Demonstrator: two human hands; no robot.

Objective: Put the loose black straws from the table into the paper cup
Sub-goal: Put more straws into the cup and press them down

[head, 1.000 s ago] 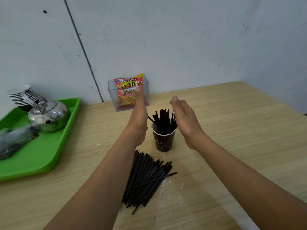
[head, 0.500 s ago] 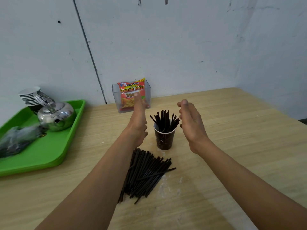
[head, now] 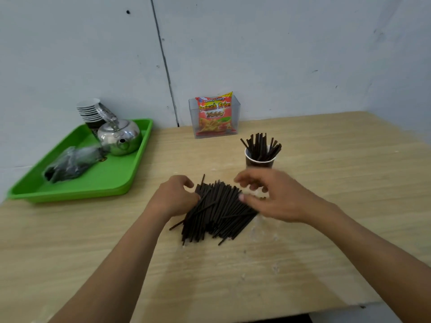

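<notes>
The right hand point(head: 277, 197) covers the lower half of the paper cup point(head: 259, 159) and the two-o'clock corner of the pile of straws point(head: 217, 213), and its fingertips are blurred. At nine o'clock the plastic bag point(head: 70, 163) on the green tray point(head: 109, 180) is smeared, its contents unreadable. Both forearms run off the bottom edge.

The straws point(head: 217, 210) are black. The paper cup point(head: 259, 162) is dark brown with a white rim. The table point(head: 326, 183) is light wood grain. The tray point(head: 105, 178) is bright green, the kettle point(head: 120, 138) shiny silver, the snack packet point(head: 214, 116) red and yellow.
</notes>
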